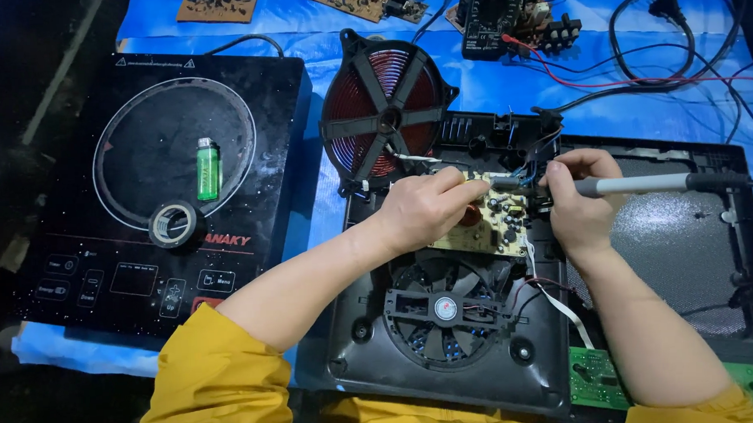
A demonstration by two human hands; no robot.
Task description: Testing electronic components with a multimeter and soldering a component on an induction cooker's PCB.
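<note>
My left hand (422,210) rests on a pale circuit board (498,224) inside an opened black cooker base (449,367), fingertips pinched at the board's top edge; whether they hold something thin I cannot tell. My right hand (581,204) grips a grey soldering iron (642,184) whose tip points left at the board's upper right corner, by blue wires. A round cooling fan (445,309) sits below the board. A red coil disc (387,111) lies tilted above it.
A black glass cooktop panel (128,270) lies at left with a green lighter (207,169) and a roll of black tape (177,224) on it. A multimeter (492,16) with red leads, loose boards and black cables (680,51) lie on the blue sheet behind.
</note>
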